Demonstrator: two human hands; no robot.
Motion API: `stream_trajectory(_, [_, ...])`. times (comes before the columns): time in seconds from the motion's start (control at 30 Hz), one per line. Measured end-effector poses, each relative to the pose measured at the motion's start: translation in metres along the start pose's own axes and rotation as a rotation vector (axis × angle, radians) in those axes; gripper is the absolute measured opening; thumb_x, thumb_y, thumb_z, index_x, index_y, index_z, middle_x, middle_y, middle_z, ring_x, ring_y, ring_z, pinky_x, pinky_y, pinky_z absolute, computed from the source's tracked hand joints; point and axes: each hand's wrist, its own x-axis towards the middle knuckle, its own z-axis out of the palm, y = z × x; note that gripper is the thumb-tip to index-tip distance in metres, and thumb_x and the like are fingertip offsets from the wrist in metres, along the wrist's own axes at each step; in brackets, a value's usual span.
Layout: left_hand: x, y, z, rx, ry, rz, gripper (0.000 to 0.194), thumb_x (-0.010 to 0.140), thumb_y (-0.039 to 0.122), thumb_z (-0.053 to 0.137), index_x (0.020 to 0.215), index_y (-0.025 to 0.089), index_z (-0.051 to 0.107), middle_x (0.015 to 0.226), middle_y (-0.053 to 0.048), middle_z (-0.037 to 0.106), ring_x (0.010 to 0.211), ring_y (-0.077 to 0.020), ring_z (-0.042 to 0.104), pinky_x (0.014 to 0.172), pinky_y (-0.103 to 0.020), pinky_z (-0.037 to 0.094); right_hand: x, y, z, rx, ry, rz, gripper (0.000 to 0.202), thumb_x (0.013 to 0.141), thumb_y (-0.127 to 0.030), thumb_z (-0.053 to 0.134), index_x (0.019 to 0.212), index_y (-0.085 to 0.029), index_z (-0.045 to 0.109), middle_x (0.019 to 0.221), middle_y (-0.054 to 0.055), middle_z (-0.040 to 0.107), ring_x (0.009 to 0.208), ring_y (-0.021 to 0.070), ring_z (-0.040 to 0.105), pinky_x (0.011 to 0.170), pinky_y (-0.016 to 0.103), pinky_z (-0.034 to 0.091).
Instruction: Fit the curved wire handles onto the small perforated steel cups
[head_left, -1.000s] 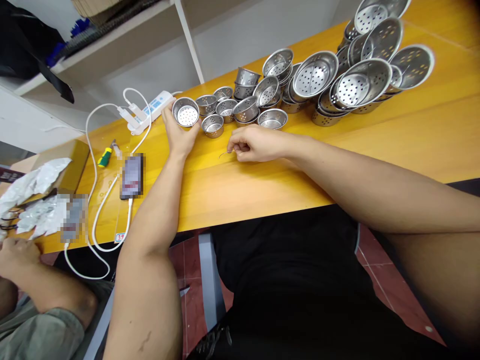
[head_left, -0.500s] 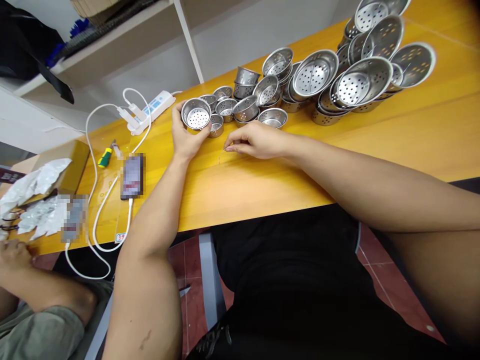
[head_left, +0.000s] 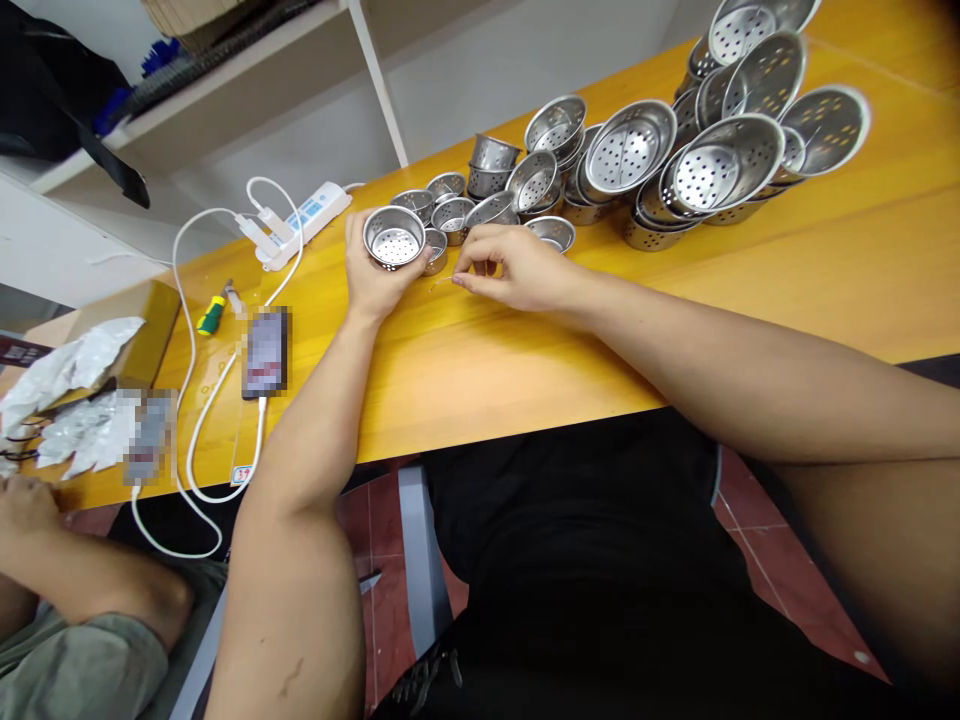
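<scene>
My left hand [head_left: 375, 280] is wrapped round a small perforated metal cup [head_left: 394, 240], held tilted so its holed bottom faces me. Just right of it, my right hand [head_left: 502, 268] pinches a thin curved wire [head_left: 441, 282] between thumb and fingertips. The wire's free end points left toward the cup, apart from it. Behind both hands stand several small perforated cups [head_left: 451, 215], one of them partly hidden by my left fingers. A wider metal cup [head_left: 553, 233] is partly covered by my right hand.
Stacks of larger perforated cups [head_left: 727, 175] stand at the right back. To the left lie a white power strip [head_left: 307, 222], a green and yellow tool handle [head_left: 212, 316], a charging phone [head_left: 265, 352] with cables, and plastic bags [head_left: 75, 370]. Another person's hand [head_left: 26, 510] rests at the left edge.
My right hand has turned and risen slightly, swinging the wire from hanging down to pointing left. The cup in my left hand has shifted and tilted a little.
</scene>
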Motion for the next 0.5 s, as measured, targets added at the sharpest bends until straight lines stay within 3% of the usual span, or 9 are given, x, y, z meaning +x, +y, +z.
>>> stream_trajectory(0.07, [0.001,-0.004,0.000,0.004,0.016,-0.010,0.095,0.080,0.093,0.110,0.143,0.036,0.067,0.156,-0.010,0.075,0.167,-0.0417,0.073,0.155,-0.071,0.057,0.001,0.003,-0.001,-0.028,0.011,0.015,0.040,0.122,-0.062,0.077,0.119,-0.024,0.091,0.129,0.017,0.081,0.113,0.0369,0.076,0.107,0.054,0.062])
stream_trajectory(0.17, [0.000,-0.005,0.001,-0.012,0.017,-0.012,0.088,0.084,0.081,0.113,0.144,0.035,0.068,0.158,-0.011,0.075,0.169,-0.0426,0.073,0.156,-0.072,0.055,0.002,0.004,-0.002,-0.037,0.019,0.049,0.040,0.123,-0.063,0.076,0.119,-0.025,0.089,0.123,0.016,0.081,0.108,0.0349,0.074,0.105,0.053,0.062])
stream_trajectory(0.33, [-0.005,0.005,0.003,-0.030,-0.033,-0.040,0.090,0.092,0.078,0.109,0.157,0.035,0.063,0.165,-0.011,0.078,0.170,-0.0402,0.076,0.155,-0.067,0.058,0.001,-0.001,0.002,0.088,0.045,0.075,0.028,0.120,-0.051,0.075,0.113,-0.024,0.080,0.102,0.008,0.081,0.090,0.0265,0.068,0.092,0.044,0.059])
stream_trajectory(0.5, [-0.004,0.004,0.011,-0.117,-0.005,-0.006,0.097,0.089,0.086,0.108,0.157,0.035,0.061,0.164,-0.010,0.079,0.167,-0.0382,0.078,0.154,-0.062,0.059,0.002,0.003,0.006,0.094,0.124,0.075,0.044,0.125,-0.068,0.072,0.114,-0.025,0.079,0.099,0.008,0.079,0.092,0.0285,0.069,0.090,0.045,0.059])
